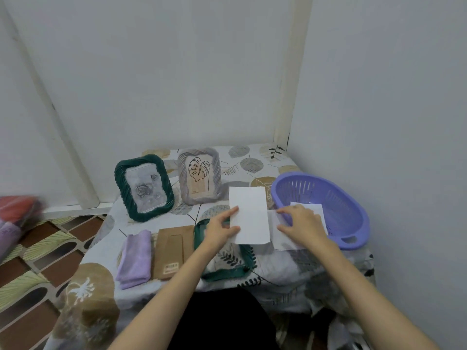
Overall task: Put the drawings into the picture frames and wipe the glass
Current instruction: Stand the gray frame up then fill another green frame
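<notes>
The left hand point(219, 229) pinched the white sheet point(249, 215); the right hand point(300, 222) lay released on another paper point(279, 236). Better to lower it squarely into the near green frame point(227, 274).

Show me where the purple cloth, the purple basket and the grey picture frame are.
purple cloth point(135, 258): head view, middle of the folded cloth.
purple basket point(353, 245): head view, near rim by the handle slot.
grey picture frame point(183, 183): head view, its left border.
</notes>
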